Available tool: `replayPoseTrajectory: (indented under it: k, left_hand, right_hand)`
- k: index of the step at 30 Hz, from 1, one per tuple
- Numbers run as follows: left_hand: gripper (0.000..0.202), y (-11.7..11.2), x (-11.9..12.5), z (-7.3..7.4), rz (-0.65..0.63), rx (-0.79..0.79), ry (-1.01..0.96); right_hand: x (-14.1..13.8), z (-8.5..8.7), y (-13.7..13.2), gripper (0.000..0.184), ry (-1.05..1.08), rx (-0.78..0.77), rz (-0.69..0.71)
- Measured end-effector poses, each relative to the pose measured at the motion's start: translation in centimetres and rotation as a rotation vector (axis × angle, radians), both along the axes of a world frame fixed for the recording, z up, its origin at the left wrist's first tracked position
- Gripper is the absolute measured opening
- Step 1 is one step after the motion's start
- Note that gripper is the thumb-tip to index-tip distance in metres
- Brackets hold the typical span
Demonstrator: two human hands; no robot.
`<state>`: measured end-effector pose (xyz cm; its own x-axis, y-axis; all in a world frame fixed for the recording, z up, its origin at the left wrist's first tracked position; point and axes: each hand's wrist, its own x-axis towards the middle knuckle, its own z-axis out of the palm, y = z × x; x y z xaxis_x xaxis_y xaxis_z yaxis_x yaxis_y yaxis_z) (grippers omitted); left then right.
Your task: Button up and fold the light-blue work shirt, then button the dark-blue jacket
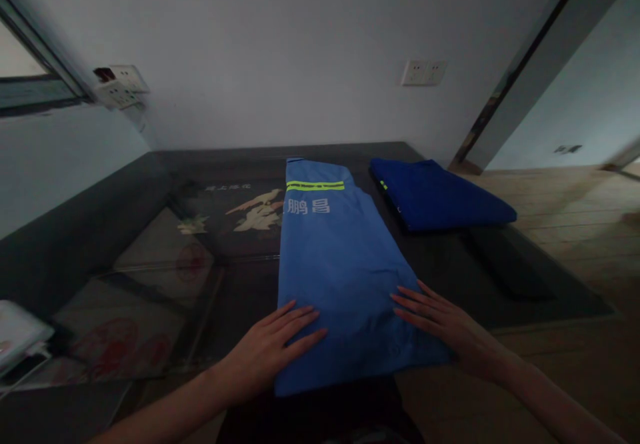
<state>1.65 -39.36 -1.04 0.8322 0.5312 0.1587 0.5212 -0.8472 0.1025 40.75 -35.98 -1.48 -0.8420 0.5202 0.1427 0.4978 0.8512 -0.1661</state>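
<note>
A light blue work shirt (340,251) lies folded lengthwise on the dark glass-topped table (240,297), with a yellow-green stripe and white lettering near its far end. Flat on the shirt's left edge, close to me, rests my left hand (280,337), fingers stretched out. My right hand (435,317) lies on the shirt's lower right side, its fingers also extended and apart. Neither hand grips the cloth. Some creases show in the fabric beside my right fingers. The shirt's near edge reaches the front of the table.
A darker blue folded garment (440,194) sits at the back right. At the left front edge are a white device (23,334) and a cable. Wall sockets (424,73) are above the table, with a power adapter (117,91) plugged in at left.
</note>
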Motion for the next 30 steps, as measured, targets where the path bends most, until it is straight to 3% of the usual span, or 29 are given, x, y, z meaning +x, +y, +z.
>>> replayPoseTrajectory:
  k: [8,14,19,23,27,30]
  left_hand:
    - [0.059,0.9,-0.5,2.4,-0.006,-0.354,-0.164]
    - [0.033,2.3,-0.2,4.3,0.211,-0.664,-0.307]
    - [0.030,3.8,0.0,3.8,0.428,-0.688,-0.457]
    - [0.036,4.9,-0.1,3.1,0.521,-0.744,-0.545]
    - [0.042,5.6,-0.5,3.2,0.544,-0.821,-0.581]
    - [0.041,5.6,-0.8,3.2,0.486,-0.802,-0.526]
  right_hand:
    - [-0.1,0.1,-0.1,0.075,0.057,-0.074,-0.001]
    - [-0.1,0.0,0.3,0.071,0.220,-0.128,-0.013]
    - [-0.4,0.5,0.8,0.055,0.414,-0.275,-0.282]
    - [-1.2,1.5,2.0,0.039,0.524,-0.403,-0.474]
    - [-1.7,1.3,3.1,0.047,0.575,-0.481,-0.573]
    - [-1.4,0.5,3.1,0.057,0.549,-0.491,-0.522]
